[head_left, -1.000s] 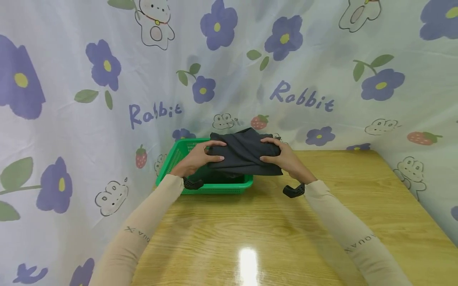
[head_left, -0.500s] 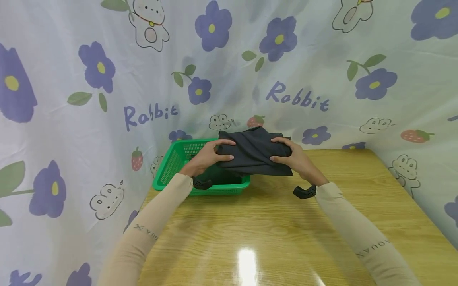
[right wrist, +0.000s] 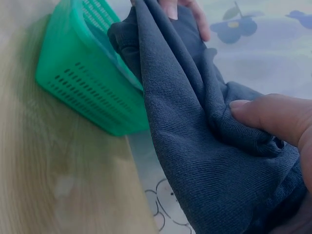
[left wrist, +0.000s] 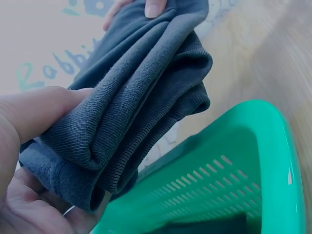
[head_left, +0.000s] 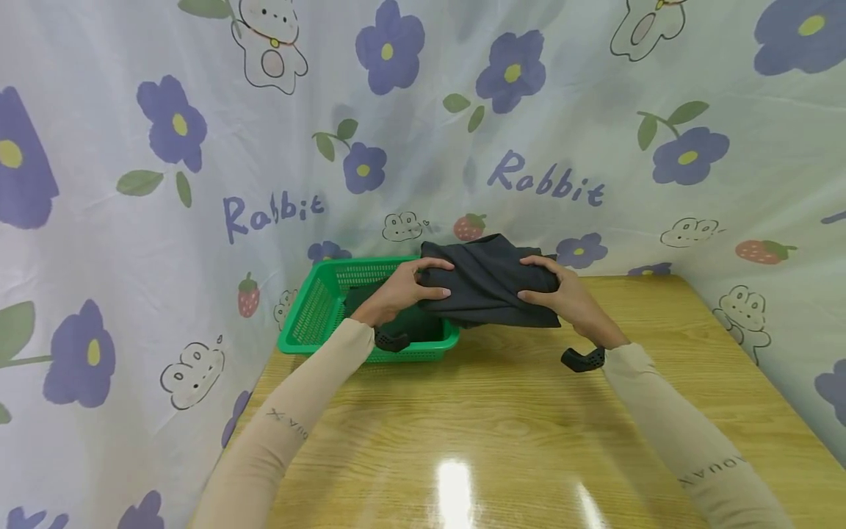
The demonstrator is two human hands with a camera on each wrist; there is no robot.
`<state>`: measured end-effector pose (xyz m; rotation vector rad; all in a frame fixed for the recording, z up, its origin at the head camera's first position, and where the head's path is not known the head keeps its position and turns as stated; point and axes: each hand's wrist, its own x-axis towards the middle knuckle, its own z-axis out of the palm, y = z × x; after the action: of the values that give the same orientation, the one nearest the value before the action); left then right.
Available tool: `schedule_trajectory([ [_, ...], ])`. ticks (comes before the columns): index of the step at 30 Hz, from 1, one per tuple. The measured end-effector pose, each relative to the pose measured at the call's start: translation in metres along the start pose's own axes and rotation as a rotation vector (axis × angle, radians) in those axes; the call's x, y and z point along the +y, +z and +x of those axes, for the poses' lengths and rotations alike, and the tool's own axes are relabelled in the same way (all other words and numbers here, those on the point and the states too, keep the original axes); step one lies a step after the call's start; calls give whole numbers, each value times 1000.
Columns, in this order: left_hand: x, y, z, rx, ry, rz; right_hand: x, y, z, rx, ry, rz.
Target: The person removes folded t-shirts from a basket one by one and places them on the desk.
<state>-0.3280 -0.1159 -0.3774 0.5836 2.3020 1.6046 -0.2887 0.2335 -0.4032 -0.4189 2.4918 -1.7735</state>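
A dark grey folded garment [head_left: 489,283] with ribbed fabric hangs in the air between both hands, partly over the right side of a green plastic basket [head_left: 307,308]. At its left end my left hand [head_left: 403,290] grips it, thumb on the near face and fingers behind. My right hand [head_left: 562,297] pinches the opposite end the same way. In the left wrist view the garment's stacked folds [left wrist: 122,97] show between thumb and fingers. Dark cloth [head_left: 410,323] lies inside the basket, partly hidden by my left hand and wrist.
The wooden table [head_left: 396,426] extends in front of the basket and off to the right. A white curtain [head_left: 423,125] printed with flowers and rabbits stands behind and at the left. Each wrist wears a black device [head_left: 583,359].
Both hands have carried the garment to the right, from over the basket toward its right edge. More of the basket and its dark cloth shows now. The grip looks the same.
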Motion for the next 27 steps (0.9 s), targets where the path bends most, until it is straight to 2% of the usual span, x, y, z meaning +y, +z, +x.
schedule_trajectory([
  [7,-1,15,11,-13,30,48,8,-14,-6,13,19,-4],
  [11,2,25,16,-16,27,54,14,-23,-9,23,31,-3],
  [22,7,53,29,-57,30,32,25,-43,-26,54,21,-53],
  [27,8,66,36,-77,37,10,31,-53,-32,60,45,-50],
])
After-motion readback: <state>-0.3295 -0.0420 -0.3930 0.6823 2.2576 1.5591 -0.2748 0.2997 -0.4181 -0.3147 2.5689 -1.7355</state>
